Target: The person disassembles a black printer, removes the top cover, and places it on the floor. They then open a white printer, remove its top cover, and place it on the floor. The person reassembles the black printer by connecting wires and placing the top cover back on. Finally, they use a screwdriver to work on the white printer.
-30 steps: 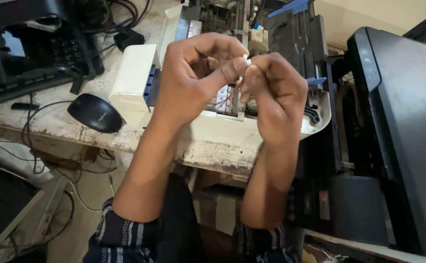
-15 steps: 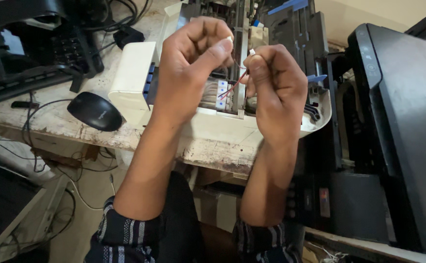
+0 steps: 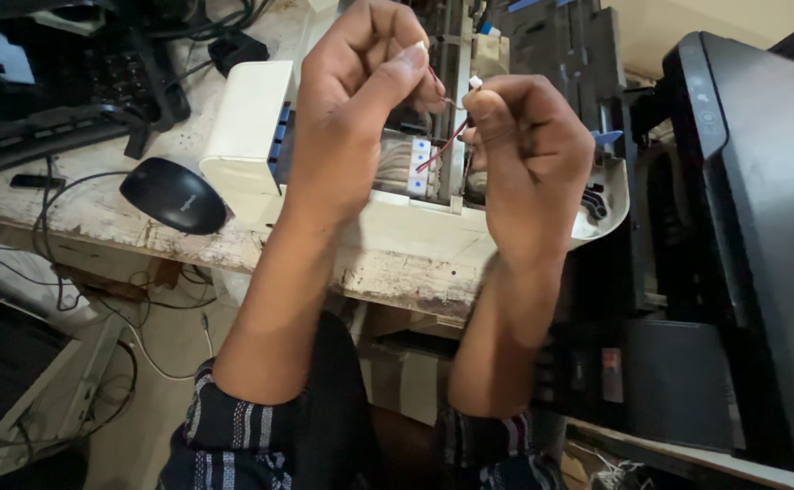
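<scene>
My left hand (image 3: 360, 100) and my right hand (image 3: 528, 150) are raised side by side above an opened white printer chassis (image 3: 397, 227). Both pinch thin red and dark wires (image 3: 438, 152) that run down into the printer. My right fingers also hold the small white connector (image 3: 475, 82) at the wires' end. The left thumb and forefinger press the wire close to that connector. Both fists hide most of the wire between them.
A black mouse (image 3: 174, 192) lies on the worn white table (image 3: 97, 222) at left, with a black keyboard (image 3: 61, 100) behind it. A black printer (image 3: 760, 236) stands at right. Loose cables (image 3: 79, 299) hang under the table edge.
The hands, pressed together a second ago, have pulled slightly apart. The red wire now shows between them.
</scene>
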